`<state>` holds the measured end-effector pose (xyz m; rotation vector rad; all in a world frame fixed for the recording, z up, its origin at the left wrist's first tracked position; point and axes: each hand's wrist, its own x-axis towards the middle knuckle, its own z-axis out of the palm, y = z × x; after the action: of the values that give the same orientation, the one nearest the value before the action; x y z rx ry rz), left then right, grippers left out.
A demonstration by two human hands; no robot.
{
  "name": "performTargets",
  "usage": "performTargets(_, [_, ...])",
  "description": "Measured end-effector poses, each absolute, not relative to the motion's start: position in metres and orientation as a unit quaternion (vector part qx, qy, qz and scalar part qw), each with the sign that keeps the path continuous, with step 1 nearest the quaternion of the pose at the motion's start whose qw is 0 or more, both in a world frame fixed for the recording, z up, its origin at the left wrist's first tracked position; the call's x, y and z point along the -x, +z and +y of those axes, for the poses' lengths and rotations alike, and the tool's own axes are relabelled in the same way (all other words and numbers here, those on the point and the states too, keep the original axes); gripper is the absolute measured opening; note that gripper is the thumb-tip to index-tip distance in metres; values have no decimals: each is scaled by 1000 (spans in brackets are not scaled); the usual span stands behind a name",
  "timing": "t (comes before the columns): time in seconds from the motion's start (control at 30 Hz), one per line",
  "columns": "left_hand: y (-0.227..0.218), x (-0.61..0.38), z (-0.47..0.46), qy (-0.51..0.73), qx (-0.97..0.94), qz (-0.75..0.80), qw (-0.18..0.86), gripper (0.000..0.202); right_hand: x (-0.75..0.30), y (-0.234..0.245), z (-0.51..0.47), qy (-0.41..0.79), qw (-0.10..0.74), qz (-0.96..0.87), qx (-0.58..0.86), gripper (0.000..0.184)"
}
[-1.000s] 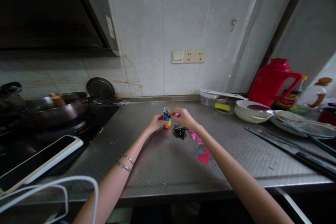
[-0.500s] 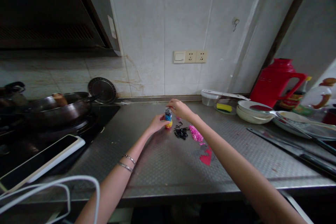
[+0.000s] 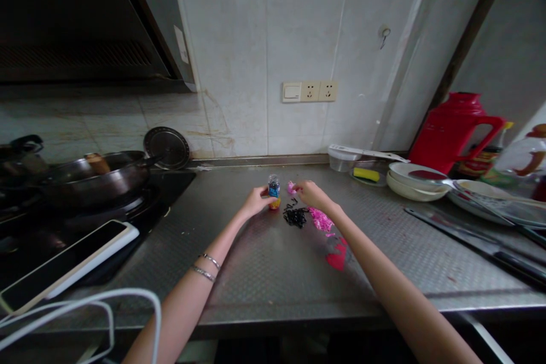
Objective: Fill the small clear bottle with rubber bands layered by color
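My left hand [image 3: 257, 201] is closed around a small clear jar [image 3: 273, 189], which stands upright on the counter. Yellow, red, blue and dark layers show inside it, and its mouth is uncovered. To the right of the jar, my right hand [image 3: 314, 194] has its fingertips pinched together beside a small light-pink clump [image 3: 292, 187]. What those fingers hold, if anything, is too small to make out. Between the forearms lie a pile of black strands [image 3: 295, 216], a pile of pink strands [image 3: 319, 219] and some flat red pieces [image 3: 336, 259].
A pan [image 3: 100, 179] sits on the stove at left, near a white phone-like device [image 3: 72, 264] and a white cable [image 3: 128, 293]. To the right are a plastic tub [image 3: 340, 160], a yellow sponge [image 3: 365, 174], stacked bowls [image 3: 416, 190], a knife [image 3: 469, 244] and a red thermos [image 3: 447, 136].
My right hand has moved from the jar's mouth rightward and down to the light-pink clump. My left hand stays on the jar.
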<state>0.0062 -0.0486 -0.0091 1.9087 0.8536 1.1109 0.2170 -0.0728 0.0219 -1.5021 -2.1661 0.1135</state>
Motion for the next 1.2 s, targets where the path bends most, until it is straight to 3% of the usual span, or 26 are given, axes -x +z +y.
performTargets(0.27, [-11, -5, -47, 428, -755, 338, 365, 33, -225, -10, -48, 81, 180, -807, 556, 24])
performTargets(0.5, [-10, -6, -48, 424, -755, 332, 374, 33, -228, -24, -37, 78, 213, -822, 522, 26])
performTargets(0.97, [-10, -7, -49, 427, -749, 341, 375, 31, -234, -7, -55, 222, 202, -823, 482, 30])
performTargets(1.2, [-10, -7, -49, 430, -749, 336, 376, 33, -230, 3, -68, 275, 159, -829, 460, 43])
